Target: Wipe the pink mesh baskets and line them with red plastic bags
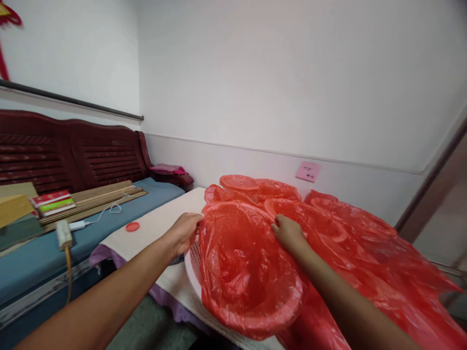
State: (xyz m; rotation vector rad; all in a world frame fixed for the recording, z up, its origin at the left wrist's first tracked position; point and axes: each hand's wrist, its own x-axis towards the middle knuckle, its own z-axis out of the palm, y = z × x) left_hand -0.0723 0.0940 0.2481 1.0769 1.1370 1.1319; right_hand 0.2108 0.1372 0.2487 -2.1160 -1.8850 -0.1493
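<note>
A pink plastic basket point(194, 272) with a perforated wall tilts toward me at the table's near side. Over its rim and inside it lies a thin red plastic bag point(248, 253). At the basket's left rim, my left hand point(186, 231) is closed on the edge of the bag. My right hand point(288, 233) pinches the bag at the right side of the rim. Beyond it stand more baskets covered in red bags, one basket point(310, 218) just past my right hand and another basket point(239, 183) farther back.
The table point(156, 214) has a pale cover, with a small red lid point(132, 226) on it. At left, a wooden sofa point(73, 155) with a blue seat holds a power strip point(64, 234), a white cable and boxes. A pink note point(308, 171) is on the wall.
</note>
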